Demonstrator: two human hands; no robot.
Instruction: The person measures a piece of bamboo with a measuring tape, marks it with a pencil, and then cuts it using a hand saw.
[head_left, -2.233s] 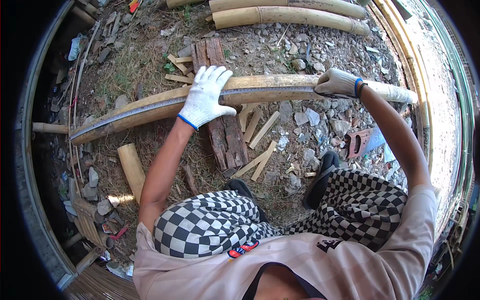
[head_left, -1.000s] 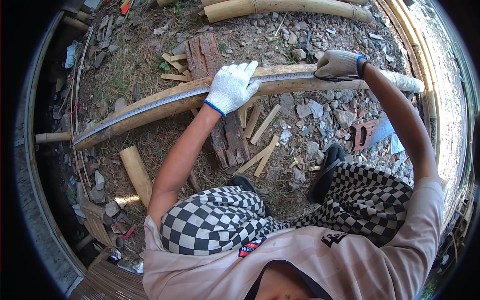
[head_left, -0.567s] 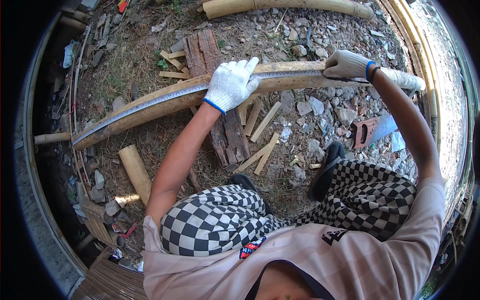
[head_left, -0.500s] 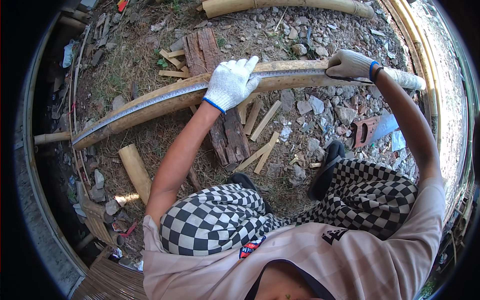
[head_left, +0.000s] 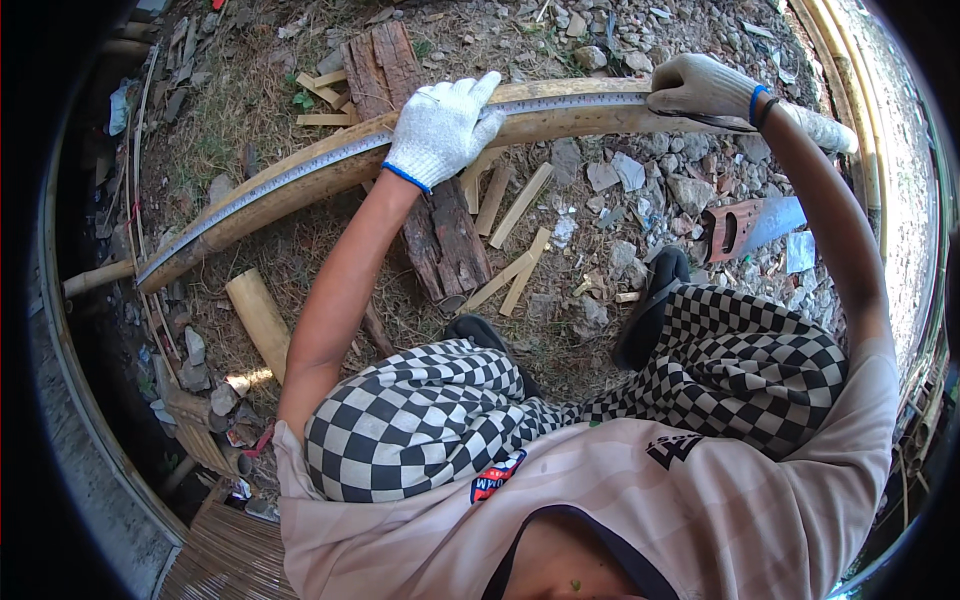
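Pole: The thick bamboo pole [head_left: 580, 122] lies across the upper part of my view, over the wooden block [head_left: 450, 250]; its curve may come partly from the fisheye lens.
Tape: The pale tape [head_left: 570, 102] runs along the pole, from the left end as far as the right hand.
Left hand: The left hand [head_left: 442, 125], in a white glove, is laid nearly flat on the tape and the pole, fingers extended, thumb apart; it covers them without closing around anything.
Right hand: The right hand [head_left: 700, 85], also gloved, has its fingers curled, and it appears to pinch the tape on the pole. The inside of the palm I cannot see.
Handling: I judge the pole stiff and rather heavy; being round and smooth, it could roll or slip. The tape I judge light, and easy to twist.
Hold: I would steady the pole with a palm from above, near the block, and take the tape by its edges.
Sticks: Some split sticks [head_left: 522, 205] lie just beside the block.
Saw: The saw [head_left: 735, 229] lies on the rubble, below the right hand in my view.
Stub: A short bamboo stub [head_left: 258, 320] lies near the left forearm.
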